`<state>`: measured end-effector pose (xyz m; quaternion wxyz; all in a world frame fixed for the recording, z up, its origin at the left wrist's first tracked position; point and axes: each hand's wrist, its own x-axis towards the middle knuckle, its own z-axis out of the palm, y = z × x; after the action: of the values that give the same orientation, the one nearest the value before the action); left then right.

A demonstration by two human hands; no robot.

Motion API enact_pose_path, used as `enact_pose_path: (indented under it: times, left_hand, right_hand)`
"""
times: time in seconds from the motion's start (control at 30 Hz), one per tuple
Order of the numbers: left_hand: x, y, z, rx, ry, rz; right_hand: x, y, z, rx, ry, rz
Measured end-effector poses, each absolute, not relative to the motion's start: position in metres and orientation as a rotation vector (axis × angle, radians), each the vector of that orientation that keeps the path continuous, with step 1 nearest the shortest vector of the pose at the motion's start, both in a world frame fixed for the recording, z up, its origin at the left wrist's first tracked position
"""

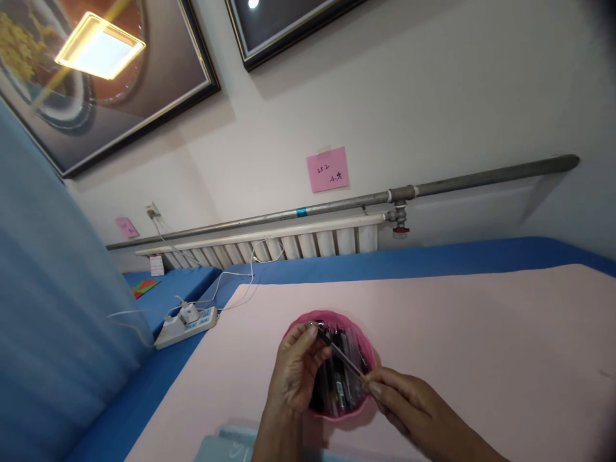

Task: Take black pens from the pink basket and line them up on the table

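A slim pen (pixel 344 359) with a clear barrel and a dark end is held slantwise between my two hands. My left hand (pixel 297 369) pinches its dark upper end. The fingers of my right hand (pixel 402 398) are closed on the lower end. Directly beneath is a round pink basket (pixel 370 350) with a wavy rim, holding several pens (pixel 339 385), some dark and some clear. My hands and the held pen hide part of the basket's contents.
A pale pink sheet (pixel 457 333) covers the blue table (pixel 433 256). At the left lies a white power strip (pixel 192 326) with plugs and cables. Light blue folded material (pixel 226 446) lies at the front edge. A blue curtain (pixel 52 289) hangs left; a radiator (pixel 317 244) stands behind.
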<state>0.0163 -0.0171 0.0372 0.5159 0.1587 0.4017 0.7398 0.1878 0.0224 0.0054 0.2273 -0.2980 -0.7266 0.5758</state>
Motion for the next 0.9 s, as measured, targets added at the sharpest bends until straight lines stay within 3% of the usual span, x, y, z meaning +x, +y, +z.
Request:
enact_pose_path:
  times: [0.67, 0.9]
  left_hand:
    - [0.020, -0.017, 0.038, 0.352, 0.932, 1.814]
    - [0.019, -0.018, 0.041, 0.414, 0.948, 1.764]
  right_hand:
    - [0.186, 0.016, 0.021, -0.893, -2.084, 1.392]
    - [0.186, 0.021, 0.013, -0.868, -2.006, 1.658]
